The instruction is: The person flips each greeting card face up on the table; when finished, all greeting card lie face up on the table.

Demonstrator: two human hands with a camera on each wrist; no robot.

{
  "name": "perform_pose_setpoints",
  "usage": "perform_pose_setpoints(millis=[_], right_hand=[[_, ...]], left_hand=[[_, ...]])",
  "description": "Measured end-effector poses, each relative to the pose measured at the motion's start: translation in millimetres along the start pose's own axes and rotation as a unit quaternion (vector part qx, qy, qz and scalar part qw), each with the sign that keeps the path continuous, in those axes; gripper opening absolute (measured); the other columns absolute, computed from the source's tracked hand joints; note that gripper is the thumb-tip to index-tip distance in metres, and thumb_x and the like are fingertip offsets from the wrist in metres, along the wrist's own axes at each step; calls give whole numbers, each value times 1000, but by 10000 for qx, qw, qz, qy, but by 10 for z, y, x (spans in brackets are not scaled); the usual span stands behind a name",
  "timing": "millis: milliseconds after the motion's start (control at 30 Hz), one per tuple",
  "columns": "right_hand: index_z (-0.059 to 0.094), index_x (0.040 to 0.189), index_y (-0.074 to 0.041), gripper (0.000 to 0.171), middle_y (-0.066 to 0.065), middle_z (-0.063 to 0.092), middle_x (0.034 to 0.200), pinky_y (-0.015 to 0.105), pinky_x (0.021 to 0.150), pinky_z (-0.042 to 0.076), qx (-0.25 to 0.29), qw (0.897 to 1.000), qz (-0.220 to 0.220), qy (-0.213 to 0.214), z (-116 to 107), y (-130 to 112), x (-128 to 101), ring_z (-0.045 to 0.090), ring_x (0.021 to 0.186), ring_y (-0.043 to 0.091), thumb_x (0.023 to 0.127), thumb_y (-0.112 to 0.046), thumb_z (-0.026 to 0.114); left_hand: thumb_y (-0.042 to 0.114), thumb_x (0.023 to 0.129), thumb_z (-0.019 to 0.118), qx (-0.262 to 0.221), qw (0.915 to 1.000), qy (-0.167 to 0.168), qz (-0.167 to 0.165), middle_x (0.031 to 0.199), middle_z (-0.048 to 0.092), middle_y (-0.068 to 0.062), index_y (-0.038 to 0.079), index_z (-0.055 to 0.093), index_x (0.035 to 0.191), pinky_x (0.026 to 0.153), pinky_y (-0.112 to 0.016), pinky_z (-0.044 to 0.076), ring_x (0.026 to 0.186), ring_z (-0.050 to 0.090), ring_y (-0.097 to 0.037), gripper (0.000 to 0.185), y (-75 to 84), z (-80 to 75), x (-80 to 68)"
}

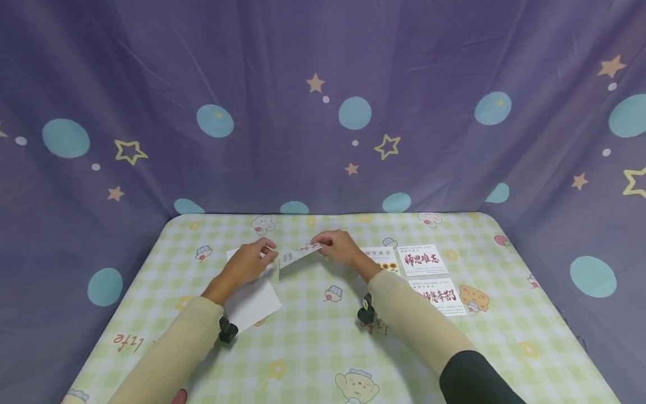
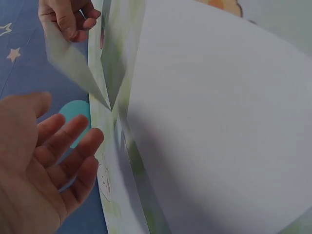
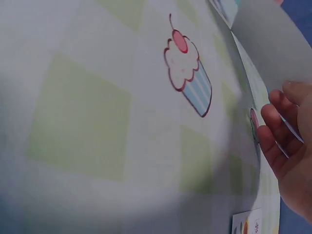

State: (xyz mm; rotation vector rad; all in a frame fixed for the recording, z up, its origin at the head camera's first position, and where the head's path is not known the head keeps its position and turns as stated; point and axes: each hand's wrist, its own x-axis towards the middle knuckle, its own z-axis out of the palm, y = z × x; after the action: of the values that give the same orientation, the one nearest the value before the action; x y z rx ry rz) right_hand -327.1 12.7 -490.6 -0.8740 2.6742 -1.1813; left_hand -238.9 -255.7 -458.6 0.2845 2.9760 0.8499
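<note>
My right hand point(image 1: 339, 247) pinches one edge of a white printed card point(image 1: 299, 255), which is tilted up off the table with its lower left corner near the cloth. In the right wrist view the plain back of that card point(image 3: 273, 44) shows beside the thumb. My left hand point(image 1: 248, 261) hovers over blank white cards point(image 1: 256, 306) at the left, its fingers relaxed and apart from the raised card. The left wrist view shows that hand point(image 2: 53, 161) holding nothing, beside a large blank card point(image 2: 219, 112).
Three printed cards lie at the right: a sunflower card point(image 1: 379, 259), a red-lettered card point(image 1: 423, 261) and another red-lettered card point(image 1: 444, 297) partly under the right sleeve. A green checked cloth point(image 1: 313, 348) covers the table. A purple curtain point(image 1: 282, 67) hangs behind.
</note>
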Motion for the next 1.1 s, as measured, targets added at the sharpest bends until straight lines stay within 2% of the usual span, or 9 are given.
perform_pose_setpoints(millis=[167, 233, 300, 400, 500, 633, 767, 933, 1100], right_hand=[[75, 121, -15, 36, 8, 77, 110, 32, 91, 57, -35, 9996, -63, -255, -24, -19, -35, 72, 99, 22, 93, 1, 60], [74, 124, -15, 39, 7, 77, 110, 31, 91, 56, -50, 9993, -84, -374, -37, -22, -47, 70, 98, 18, 93, 2, 57], [74, 125, -16, 40, 6, 77, 109, 29, 88, 56, -36, 9989, -117, -442, -49, -17, -61, 67, 88, 13, 94, 1, 55], [74, 125, -17, 35, 3, 77, 104, 26, 80, 52, 64, 9987, -45, -510, -61, -3, -82, 56, 68, 8, 97, -8, 54], [74, 125, -18, 31, 2, 78, 99, 26, 80, 50, 346, 9971, 197, -655, -73, 3, -110, 52, 63, 7, 101, -18, 55], [72, 126, -16, 29, 2, 77, 100, 29, 90, 53, 668, 9940, 370, -778, -75, 0, -137, 65, 83, 7, 100, -19, 60], [66, 134, -14, 39, 2, 75, 108, 30, 95, 54, 812, 9926, 377, -822, -37, 33, -140, 67, 96, 11, 95, -15, 69], [56, 146, -10, 57, 2, 72, 102, 29, 96, 53, 833, 9916, 363, -921, 5, 75, -140, 63, 94, 10, 91, -11, 73], [49, 150, -9, 64, 0, 70, 96, 32, 99, 52, 522, 9933, 197, -1013, 16, 97, -130, 62, 89, 8, 91, -11, 72]], left_hand=[[36, 104, 57, 102, 9986, -519, -23, 124, 71, -14, 6, 58, 138, 88, -47, 55, 108, 69, -32, 46, 26, 43, 24], [37, 102, 59, 167, 9975, -684, 3, 126, 70, -15, 4, 56, 141, 91, -48, 55, 113, 68, -33, 51, 25, 68, 35], [37, 100, 62, 260, 9968, -755, 30, 128, 68, -16, 3, 54, 143, 96, -50, 53, 117, 65, -35, 55, 25, 96, 42], [38, 97, 67, 498, 9957, -773, 122, 132, 65, -17, 3, 54, 144, 102, -52, 50, 123, 62, -35, 59, 24, 141, 45], [40, 95, 70, 798, 9937, -764, 177, 135, 63, -16, 5, 55, 143, 104, -52, 49, 125, 60, -34, 62, 38, 177, 32], [42, 92, 73, 1084, 9908, -799, 109, 138, 59, -16, 7, 55, 145, 103, -52, 49, 126, 57, -35, 66, 78, 201, 10], [44, 90, 76, 1344, 9877, -791, 106, 136, 58, -15, 8, 55, 145, 99, -51, 50, 122, 56, -34, 69, 100, 223, -3], [43, 88, 78, 1553, 9850, -728, 191, 132, 59, -14, 8, 55, 144, 92, -48, 51, 115, 56, -31, 69, 98, 254, -8], [43, 88, 78, 1573, 9849, -713, 136, 134, 57, -14, 9, 54, 145, 92, -48, 51, 116, 56, -32, 71, 91, 274, 5]])
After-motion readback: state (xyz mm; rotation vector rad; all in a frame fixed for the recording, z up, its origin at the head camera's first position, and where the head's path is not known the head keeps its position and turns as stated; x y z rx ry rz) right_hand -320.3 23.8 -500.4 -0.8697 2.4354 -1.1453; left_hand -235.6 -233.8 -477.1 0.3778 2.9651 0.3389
